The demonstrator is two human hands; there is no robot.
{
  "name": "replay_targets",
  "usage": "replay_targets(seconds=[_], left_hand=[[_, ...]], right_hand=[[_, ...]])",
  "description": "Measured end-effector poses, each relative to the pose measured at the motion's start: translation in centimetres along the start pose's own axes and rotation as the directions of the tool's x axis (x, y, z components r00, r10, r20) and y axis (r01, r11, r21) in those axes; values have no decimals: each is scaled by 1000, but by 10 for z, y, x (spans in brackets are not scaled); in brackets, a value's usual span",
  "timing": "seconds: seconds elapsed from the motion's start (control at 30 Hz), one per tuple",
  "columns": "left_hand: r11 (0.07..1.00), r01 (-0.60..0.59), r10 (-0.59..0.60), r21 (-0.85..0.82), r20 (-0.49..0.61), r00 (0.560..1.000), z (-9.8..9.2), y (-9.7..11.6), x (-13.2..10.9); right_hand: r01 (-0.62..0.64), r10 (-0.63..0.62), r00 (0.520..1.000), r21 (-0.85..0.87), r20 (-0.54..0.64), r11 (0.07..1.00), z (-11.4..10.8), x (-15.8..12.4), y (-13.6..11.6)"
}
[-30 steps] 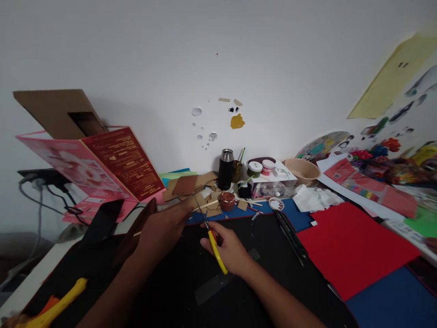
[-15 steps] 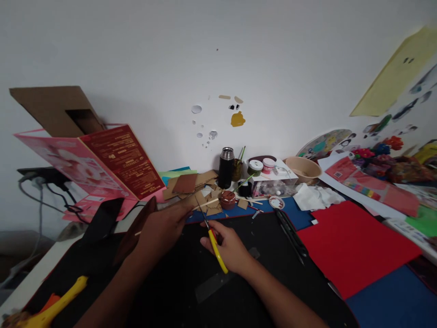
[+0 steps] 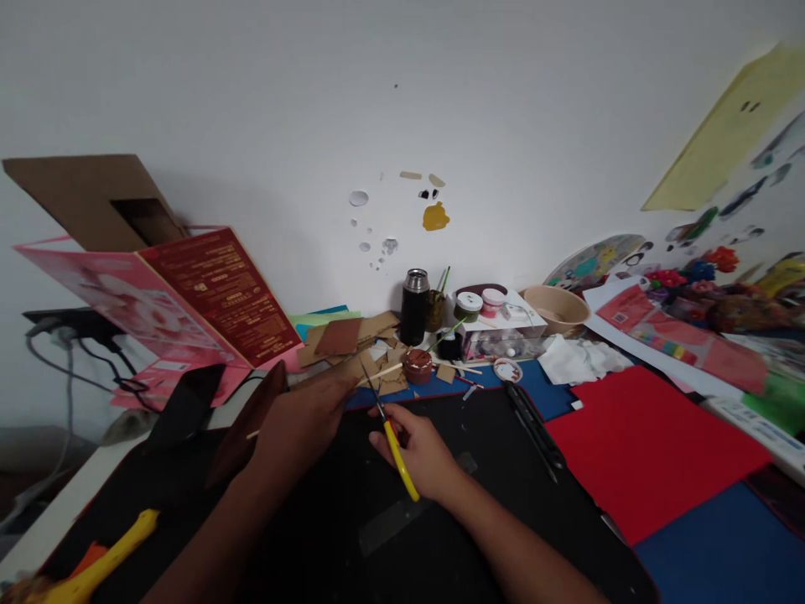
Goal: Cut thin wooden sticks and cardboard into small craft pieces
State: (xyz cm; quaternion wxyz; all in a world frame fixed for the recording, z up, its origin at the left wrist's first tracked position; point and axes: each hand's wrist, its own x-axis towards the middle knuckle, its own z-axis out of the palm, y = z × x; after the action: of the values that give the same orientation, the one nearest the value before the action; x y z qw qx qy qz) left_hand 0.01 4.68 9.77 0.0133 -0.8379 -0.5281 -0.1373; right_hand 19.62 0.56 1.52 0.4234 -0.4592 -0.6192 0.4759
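Observation:
My left hand (image 3: pixel 303 419) is closed on a thin wooden stick (image 3: pixel 388 372). One tip of the stick sticks out past the fingers, while its other end shows at the wrist side. Beside that hand is a dark brown flat piece (image 3: pixel 242 432), partly covered by it; whether the hand grips this too is unclear. My right hand (image 3: pixel 424 453) is closed on scissors (image 3: pixel 402 466) with yellow handles. Their blades point up and away, crossing the stick just beyond the left fingertips. How far apart the blades are is hard to see.
Behind the hands are cardboard scraps (image 3: pixel 393 384), an open brown paint jar (image 3: pixel 418 367) and a black bottle (image 3: pixel 414 306). A cutter (image 3: pixel 534 428) and red sheet (image 3: pixel 654 449) lie right on the mat (image 3: pixel 340 520). A pink folder (image 3: pixel 176 310) stands left; a yellow-handled tool (image 3: pixel 110 558) lies nearer.
The whole view has shifted slightly, with background things sitting a little further left. Both hands, the stick and the scissors keep nearly the same pose.

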Motion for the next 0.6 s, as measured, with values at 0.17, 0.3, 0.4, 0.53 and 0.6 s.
replay_targets(seconds=[0.17, 0.3, 0.4, 0.53, 0.6], left_hand=[[999, 26, -28, 40, 57, 998, -4, 4, 1], [999, 43, -45, 25, 68, 997, -6, 4, 2], [997, 63, -61, -36, 60, 996, -7, -2, 2], [988, 79, -70, -135, 68, 995, -4, -9, 2], [974, 79, -65, -212, 75, 995, -3, -12, 3]], right_hand=[[4, -8, 999, -81, -46, 997, 1, 1, -2], [5, -10, 998, -96, -59, 995, 2, 1, -8], [10, -17, 999, -124, -52, 992, 2, 0, -9], [21, -27, 999, -156, -39, 988, 2, 0, -7], [25, -31, 999, -165, -37, 986, 2, 0, -6]])
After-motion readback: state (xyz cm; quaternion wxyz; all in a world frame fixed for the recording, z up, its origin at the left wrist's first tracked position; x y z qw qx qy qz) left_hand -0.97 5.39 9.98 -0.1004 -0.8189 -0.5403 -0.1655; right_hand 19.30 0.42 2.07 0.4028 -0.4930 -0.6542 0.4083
